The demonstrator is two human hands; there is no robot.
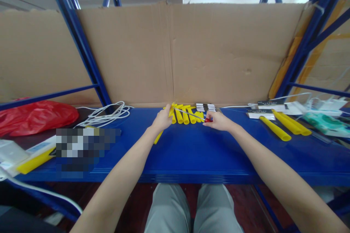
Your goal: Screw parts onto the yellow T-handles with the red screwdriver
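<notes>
The right hand (217, 121) grips a red-handled metal screwdriver (192, 115), pointing leftward at the left hand (163, 117), apparently pinching a yellow plastic tube (158, 138).

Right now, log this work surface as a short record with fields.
Left hand: appears to grip a yellow piece
Right hand: holds a red-handled tool, its thin shaft pointing toward the left hand
Between and behind hands: row of yellow tubes, beside a black-and-white stack
Far left: red plastic bag, coiled white cable
Right side: more yellow tubes
Surface: blue tabletop
Backdrop: cardboard
</notes>
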